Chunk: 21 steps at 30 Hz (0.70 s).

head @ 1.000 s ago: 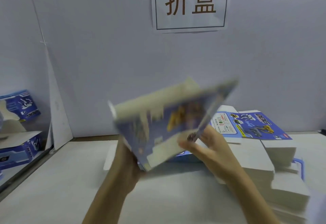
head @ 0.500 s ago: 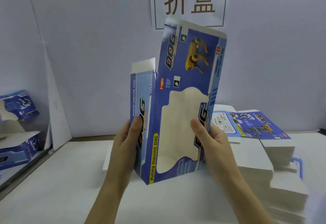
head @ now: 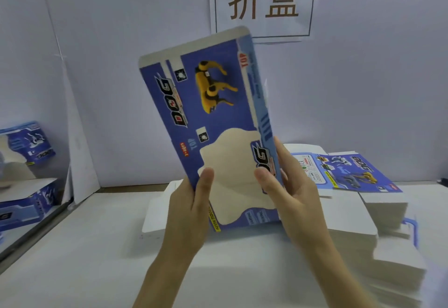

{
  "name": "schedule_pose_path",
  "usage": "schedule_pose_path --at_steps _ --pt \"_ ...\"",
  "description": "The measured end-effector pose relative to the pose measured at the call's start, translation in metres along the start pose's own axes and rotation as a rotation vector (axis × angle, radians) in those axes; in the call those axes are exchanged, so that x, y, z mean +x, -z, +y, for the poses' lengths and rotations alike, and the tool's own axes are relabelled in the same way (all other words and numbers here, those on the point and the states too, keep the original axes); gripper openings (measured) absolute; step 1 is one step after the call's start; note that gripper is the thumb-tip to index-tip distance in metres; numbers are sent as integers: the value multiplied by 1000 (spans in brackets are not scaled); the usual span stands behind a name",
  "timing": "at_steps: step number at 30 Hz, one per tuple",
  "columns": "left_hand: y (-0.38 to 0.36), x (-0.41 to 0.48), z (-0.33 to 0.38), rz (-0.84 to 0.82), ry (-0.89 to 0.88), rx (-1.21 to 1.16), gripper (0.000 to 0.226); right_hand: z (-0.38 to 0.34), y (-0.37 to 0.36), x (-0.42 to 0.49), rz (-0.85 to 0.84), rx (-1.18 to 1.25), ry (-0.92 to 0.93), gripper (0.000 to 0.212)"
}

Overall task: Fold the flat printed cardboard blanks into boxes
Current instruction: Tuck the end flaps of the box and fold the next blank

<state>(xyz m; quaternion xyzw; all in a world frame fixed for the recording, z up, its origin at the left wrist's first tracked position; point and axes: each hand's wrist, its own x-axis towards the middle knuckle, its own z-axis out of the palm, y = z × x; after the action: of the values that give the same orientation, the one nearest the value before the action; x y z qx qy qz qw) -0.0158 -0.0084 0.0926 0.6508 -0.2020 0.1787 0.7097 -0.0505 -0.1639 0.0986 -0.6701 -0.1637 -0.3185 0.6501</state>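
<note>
Head cam view, starting at the fingers: the left hand (head: pixel 188 213) has its thumb pressed flat on the printed face of the cardboard blank (head: pixel 213 123) near the lower left edge, with the rest of its fingers tucked behind the card, so it's pinching that side. The right hand (head: pixel 288 193) does the same on the lower right edge, thumb across the front by the "DOG" lettering and its fingers (head: pixel 278 152) wrapped along the card's edge. So both hands are gripping the blank, one per side. The blank itself is held up off the surface (head: pixel 97 247), roughly upright and leaning a bit to the left, blue print facing the camera with a yellow robot dog up top and a pale window-shaped patch in the lower half. Can't tell if it's opened into a tube or flat from this angle. Both forearms come up from the bottom of the frame, angled toward each other. Behind and right of the hands sits a stack of flat blanks (head: pixel 351 210), white edges showing, with a printed one lying face up on top (head: pixel 349 171). Off to the left, past a divider, are a couple of folded blue boxes (head: pixel 26 201). On the wall behind there's a paper sign (head: pixel 264 2) with two Chinese characters.
</note>
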Motion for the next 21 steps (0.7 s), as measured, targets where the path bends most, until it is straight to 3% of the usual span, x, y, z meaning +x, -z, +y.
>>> schedule_pose_path --at_steps 2,5,8,10,13,18,21 --pt "4 3 -2 -8 -45 65 30 -3 6 4 -15 78 -71 58" --pt "13 9 -7 -72 -115 194 32 -3 16 8 31 228 -194 38" --pt "21 11 -6 -206 -77 110 54 0 23 9 56 314 -221 32" --pt "27 11 -1 -325 -81 -20 48 1 28 10 41 284 -217 26" --pt "28 10 5 -419 -45 -90 47 -3 32 9 -12 211 -219 40" --pt "29 7 8 -381 -83 14 48 -13 35 6 -134 10 -101 19" --pt "32 5 9 -361 -91 112 37 -11 35 7 -36 -47 -89 29"
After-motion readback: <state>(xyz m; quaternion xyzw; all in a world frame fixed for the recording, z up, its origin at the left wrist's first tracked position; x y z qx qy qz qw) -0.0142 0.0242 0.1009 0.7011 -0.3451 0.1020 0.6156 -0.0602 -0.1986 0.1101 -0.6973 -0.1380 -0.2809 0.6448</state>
